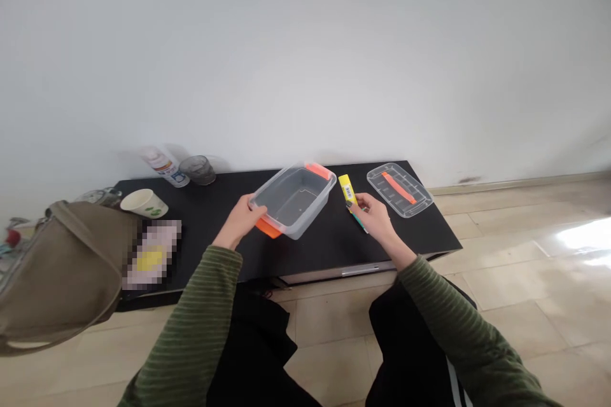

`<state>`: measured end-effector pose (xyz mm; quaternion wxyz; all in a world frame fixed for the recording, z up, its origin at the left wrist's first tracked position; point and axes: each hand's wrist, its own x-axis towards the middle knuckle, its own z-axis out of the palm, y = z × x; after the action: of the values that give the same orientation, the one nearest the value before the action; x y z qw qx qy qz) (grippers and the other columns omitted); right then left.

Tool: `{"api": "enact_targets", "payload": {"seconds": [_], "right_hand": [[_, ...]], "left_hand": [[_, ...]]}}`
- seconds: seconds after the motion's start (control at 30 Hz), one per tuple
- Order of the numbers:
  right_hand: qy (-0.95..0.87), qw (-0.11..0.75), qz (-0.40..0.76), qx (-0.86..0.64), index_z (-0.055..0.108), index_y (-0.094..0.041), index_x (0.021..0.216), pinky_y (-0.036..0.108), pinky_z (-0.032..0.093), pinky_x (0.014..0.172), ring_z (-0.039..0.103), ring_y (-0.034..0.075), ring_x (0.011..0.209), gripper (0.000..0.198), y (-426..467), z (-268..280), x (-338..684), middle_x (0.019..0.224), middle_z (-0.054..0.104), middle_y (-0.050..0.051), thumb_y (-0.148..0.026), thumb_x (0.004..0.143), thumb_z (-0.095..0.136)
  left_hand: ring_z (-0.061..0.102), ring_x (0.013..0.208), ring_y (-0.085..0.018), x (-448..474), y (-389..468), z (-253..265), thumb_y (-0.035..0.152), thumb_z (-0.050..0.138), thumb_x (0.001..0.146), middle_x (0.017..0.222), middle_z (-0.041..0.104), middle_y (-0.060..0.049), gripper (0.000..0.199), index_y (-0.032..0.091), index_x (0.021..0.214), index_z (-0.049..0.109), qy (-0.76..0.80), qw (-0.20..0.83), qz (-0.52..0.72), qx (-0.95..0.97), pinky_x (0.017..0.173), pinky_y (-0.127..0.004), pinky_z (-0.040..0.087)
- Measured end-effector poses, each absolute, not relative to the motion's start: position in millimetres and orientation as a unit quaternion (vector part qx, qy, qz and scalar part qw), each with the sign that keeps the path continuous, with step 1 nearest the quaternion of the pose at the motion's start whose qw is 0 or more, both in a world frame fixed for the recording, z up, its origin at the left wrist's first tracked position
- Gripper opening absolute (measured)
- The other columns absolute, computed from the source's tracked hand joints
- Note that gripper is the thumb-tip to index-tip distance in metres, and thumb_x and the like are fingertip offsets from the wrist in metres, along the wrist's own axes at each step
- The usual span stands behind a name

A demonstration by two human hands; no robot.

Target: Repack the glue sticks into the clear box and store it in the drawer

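My left hand (242, 220) grips the near left corner of a clear plastic storage box (310, 208) with orange latches at its two ends. The box is open at the top and tilted a little, with nothing visible inside. To its right, my right hand (371, 215) is closed on a small yellow and green box (348, 189) that carries a barcode. Its lower part is hidden behind my fingers. Beyond that hand, the clear lid (400, 191) with an orange handle lies flat on the black table (286, 261).
On the left stand a spray can (167, 168), a dark glass (198, 170) and a paper cup (144, 203). A brown bag (71, 267) and a blurred-out packet (153, 254) sit at the table's left end. A white wall (305, 63) rises behind.
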<state>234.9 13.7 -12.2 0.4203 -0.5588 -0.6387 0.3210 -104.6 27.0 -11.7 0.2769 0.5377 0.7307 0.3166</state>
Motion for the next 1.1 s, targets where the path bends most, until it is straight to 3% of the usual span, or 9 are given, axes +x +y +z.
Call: {"api": "enact_targets", "payload": {"seconds": [0.17,0.3,0.47,0.57,0.67,0.77,0.93,1.1], "right_hand": [[-0.773,0.375,0.166,-0.483,0.068,-0.016,0.119,0.033,0.049,0.082,0.062,0.022,0.094,0.034,6.5,3.1,194.6,0.1,0.073,0.01,-0.032,0.092,0.055],[-0.86,0.199,0.085,-0.462,0.071,-0.017,0.116,0.038,0.047,0.093,0.061,0.026,0.108,0.031,1.7,17.3,156.9,0.105,0.074,0.012,-0.031,0.093,0.056],[-0.859,-0.045,0.088,-0.503,0.075,-0.015,0.101,0.039,0.052,0.083,0.07,0.029,0.099,0.025,-1.8,25.9,120.8,0.101,0.075,0.018,-0.03,0.088,0.061],[-0.858,-0.108,0.12,-0.488,0.075,-0.016,0.106,0.037,0.055,0.078,0.071,0.03,0.101,0.026,-0.6,22.0,104.1,0.109,0.074,0.019,-0.026,0.084,0.067],[-0.869,-0.156,0.137,-0.45,0.075,-0.015,0.104,0.04,0.055,0.081,0.071,0.032,0.103,0.025,1.3,12.9,94.8,0.109,0.074,0.02,-0.022,0.08,0.072],[-0.874,-0.179,0.141,-0.428,0.076,-0.014,0.1,0.042,0.056,0.083,0.072,0.031,0.101,0.02,1.0,3.1,94.0,0.104,0.075,0.02,-0.017,0.081,0.071],[-0.885,-0.155,0.136,-0.417,0.076,-0.014,0.1,0.04,0.056,0.081,0.073,0.031,0.099,0.019,-2.2,1.1,95.7,0.103,0.075,0.02,-0.016,0.082,0.068],[-0.872,0.006,0.135,-0.47,0.074,-0.027,0.111,0.033,0.054,0.081,0.07,0.025,0.103,0.028,3.5,25.0,115.4,0.11,0.075,0.009,-0.024,0.095,0.051]], "left_hand": [[0.063,0.08,-0.023,-85.7,-19.9,-15.6,0.045,0.058,0.076,0.09,0.061,-0.005,0.059,0.012,0.124,0.052,0.733,0.302,0.24,0.561,0.078,-0.036,0.05],[0.063,0.086,-0.024,-71.9,-45.8,-19.1,0.042,0.054,0.077,0.093,0.058,-0.006,0.042,0.016,0.11,0.053,0.721,0.284,0.267,0.574,0.079,-0.036,0.05],[0.064,0.071,-0.02,-67.2,-55.8,-15.9,0.04,0.052,0.083,0.084,0.059,-0.002,0.033,0.023,0.112,0.049,0.711,0.379,0.286,0.518,0.062,-0.032,0.053],[0.062,0.062,-0.018,-67.5,-55.1,-12.3,0.041,0.048,0.087,0.081,0.061,-0.001,0.029,0.023,0.11,0.051,0.713,0.401,0.285,0.5,0.055,-0.029,0.051],[0.065,0.069,-0.021,-68.4,-52.3,-9.2,0.043,0.045,0.089,0.08,0.065,-0.003,0.028,0.023,0.106,0.056,0.728,0.329,0.255,0.545,0.063,-0.031,0.051],[0.067,0.081,-0.026,-68.7,-49.4,-7.8,0.039,0.042,0.088,0.082,0.068,-0.005,0.03,0.023,0.109,0.058,0.738,0.257,0.22,0.583,0.073,-0.033,0.049],[0.069,0.086,-0.03,-67.8,-46.5,-6.5,0.037,0.04,0.089,0.088,0.071,-0.009,0.038,0.021,0.12,0.055,0.745,0.231,0.184,0.598,0.075,-0.034,0.047],[0.07,0.09,-0.033,-65.9,-46.5,-2.0,0.038,0.04,0.091,0.09,0.072,-0.011,0.039,0.022,0.123,0.055,0.754,0.22,0.155,0.6,0.073,-0.034,0.046]]}}
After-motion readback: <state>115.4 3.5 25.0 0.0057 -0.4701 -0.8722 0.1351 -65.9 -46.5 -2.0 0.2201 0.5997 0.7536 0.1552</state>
